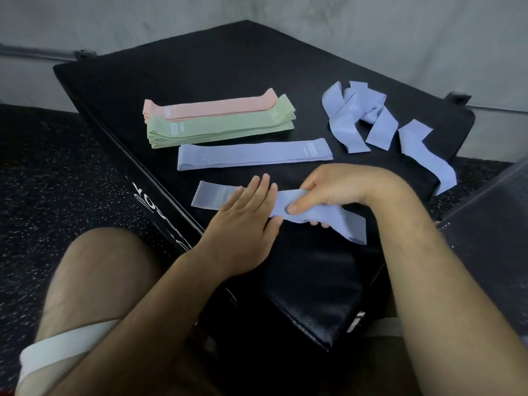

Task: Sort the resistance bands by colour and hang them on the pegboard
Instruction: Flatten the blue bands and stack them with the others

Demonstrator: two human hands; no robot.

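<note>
A lilac band (211, 197) lies across the near part of the black mat (234, 67). My left hand (245, 221) presses flat on its middle with straight fingers. My right hand (328, 192) pinches the same band's right part, thumb on top and fingers underneath. Another lilac band (254, 154) lies flat just beyond. A stack of green bands (220, 127) sits further back, with pink bands (211, 108) on and behind it. Several loose lilac bands (368, 118) lie tangled at the right. No pegboard is in view.
The mat sits in a corner of grey walls (400, 32), on speckled black floor (57, 181). A dark bag (311, 295) lies between my knees. A white band (65, 347) wraps my left thigh. A dark object (491, 230) stands at the right edge.
</note>
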